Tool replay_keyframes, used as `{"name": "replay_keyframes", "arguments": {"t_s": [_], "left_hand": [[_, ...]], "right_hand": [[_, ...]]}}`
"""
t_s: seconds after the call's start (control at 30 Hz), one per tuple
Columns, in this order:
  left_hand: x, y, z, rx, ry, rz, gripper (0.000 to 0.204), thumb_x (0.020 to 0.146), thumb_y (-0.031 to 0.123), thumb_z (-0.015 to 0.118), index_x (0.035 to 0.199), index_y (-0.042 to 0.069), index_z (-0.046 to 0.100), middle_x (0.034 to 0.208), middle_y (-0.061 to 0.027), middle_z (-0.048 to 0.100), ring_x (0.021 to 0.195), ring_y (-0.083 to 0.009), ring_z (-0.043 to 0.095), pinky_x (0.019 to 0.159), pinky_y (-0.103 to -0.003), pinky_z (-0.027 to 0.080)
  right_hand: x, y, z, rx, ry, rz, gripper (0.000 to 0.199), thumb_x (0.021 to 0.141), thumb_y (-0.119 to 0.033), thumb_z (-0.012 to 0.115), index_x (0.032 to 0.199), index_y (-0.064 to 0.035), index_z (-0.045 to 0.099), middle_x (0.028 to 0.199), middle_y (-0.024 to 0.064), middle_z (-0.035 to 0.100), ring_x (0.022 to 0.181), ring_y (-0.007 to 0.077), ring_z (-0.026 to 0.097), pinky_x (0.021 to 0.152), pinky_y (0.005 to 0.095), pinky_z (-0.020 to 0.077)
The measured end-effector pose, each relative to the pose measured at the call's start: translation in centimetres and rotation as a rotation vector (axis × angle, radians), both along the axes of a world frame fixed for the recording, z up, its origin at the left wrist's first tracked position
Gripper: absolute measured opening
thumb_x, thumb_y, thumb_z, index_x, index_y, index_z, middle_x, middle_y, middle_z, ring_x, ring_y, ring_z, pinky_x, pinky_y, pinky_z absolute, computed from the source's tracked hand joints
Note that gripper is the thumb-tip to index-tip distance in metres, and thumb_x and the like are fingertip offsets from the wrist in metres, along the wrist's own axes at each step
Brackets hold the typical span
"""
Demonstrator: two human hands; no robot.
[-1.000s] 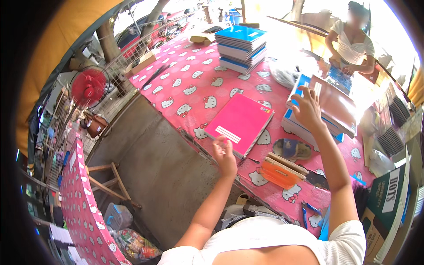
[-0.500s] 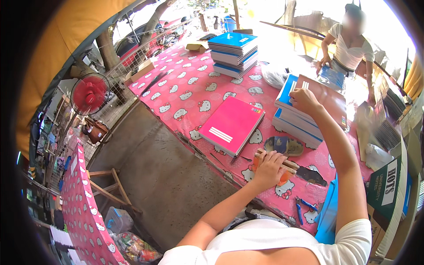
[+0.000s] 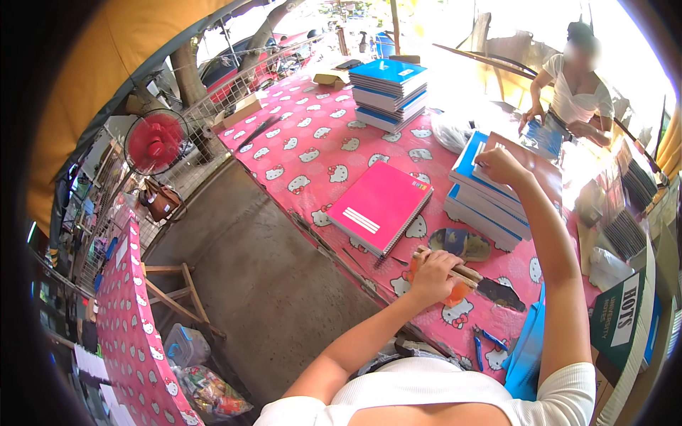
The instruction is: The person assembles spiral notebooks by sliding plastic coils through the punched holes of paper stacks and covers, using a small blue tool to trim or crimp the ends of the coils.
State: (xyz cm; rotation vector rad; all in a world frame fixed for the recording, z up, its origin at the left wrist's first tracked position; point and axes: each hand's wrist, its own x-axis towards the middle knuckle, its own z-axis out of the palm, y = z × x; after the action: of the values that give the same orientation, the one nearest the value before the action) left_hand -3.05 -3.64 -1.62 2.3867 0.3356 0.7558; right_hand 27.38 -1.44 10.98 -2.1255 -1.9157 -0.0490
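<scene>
My left hand [image 3: 435, 278] is closed around a wooden, stick-like piece [image 3: 465, 274] near the table's front edge. Beneath it shows something orange [image 3: 457, 295], partly covered by the hand. Farther right, my right hand [image 3: 503, 165] has its fingers curled at the left edge of a brown notebook [image 3: 536, 167]. That notebook lies on a stack of blue-edged notebooks [image 3: 486, 213]; the fingertips are partly hidden. A pink spiral notebook [image 3: 381, 204] lies left of this stack. A dark, patterned oval pad [image 3: 460, 245] sits between the stack and my left hand.
Another notebook stack [image 3: 389, 92] stands at the back. Blue-handled pliers [image 3: 489, 344] and blue sheets [image 3: 527, 348] lie near me. A green and white carton [image 3: 621, 312] is at right. Across the table a person [image 3: 579, 92] handles a blue item [image 3: 541, 138]. A red fan [image 3: 156, 142] stands left.
The whole view has shifted slightly. My hands keep nearly the same places on the wooden piece and the brown notebook. The other person's lowered arm has bent up towards the body.
</scene>
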Motion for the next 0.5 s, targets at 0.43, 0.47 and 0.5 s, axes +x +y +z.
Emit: {"name": "replay_keyframes", "arguments": {"t_s": [0.43,0.47,0.5], "left_hand": [[0.4,2.4,2.7,-0.736,0.01,-0.046,0.055,0.08,0.047,0.069,0.121,0.015,0.055,0.111,-0.0064,0.062,0.107,-0.0249,0.056,0.093,-0.042,0.039],[0.6,3.1,3.2,-1.205,-0.145,-0.15,0.061,0.083,0.054,0.065,0.127,0.014,0.049,0.113,-0.0073,0.061,0.107,-0.025,0.057,0.091,-0.041,0.043],[0.8,3.7,3.8,-1.187,-0.173,-0.138,0.061,0.083,0.054,0.065,0.127,0.014,0.049,0.113,-0.0073,0.061,0.107,-0.025,0.057,0.091,-0.041,0.043]], "right_hand": [[0.2,-1.5,2.6,0.385,0.273,-0.17,0.032,0.076,0.0,0.053,0.108,-0.003,0.06,0.085,0.0157,0.069,0.083,0.0334,0.065,0.079,0.0387,0.0499],[-0.2,-2.4,3.3,0.598,0.17,-0.149,0.037,0.079,-0.001,0.052,0.116,-0.0049,0.054,0.085,0.0149,0.069,0.086,0.0348,0.065,0.078,0.0406,0.0493],[-0.4,-3.7,4.1,0.797,0.048,-0.151,0.044,0.081,-0.001,0.051,0.124,-0.0068,0.047,0.086,0.014,0.069,0.088,0.0362,0.065,0.077,0.0426,0.0486]]}}
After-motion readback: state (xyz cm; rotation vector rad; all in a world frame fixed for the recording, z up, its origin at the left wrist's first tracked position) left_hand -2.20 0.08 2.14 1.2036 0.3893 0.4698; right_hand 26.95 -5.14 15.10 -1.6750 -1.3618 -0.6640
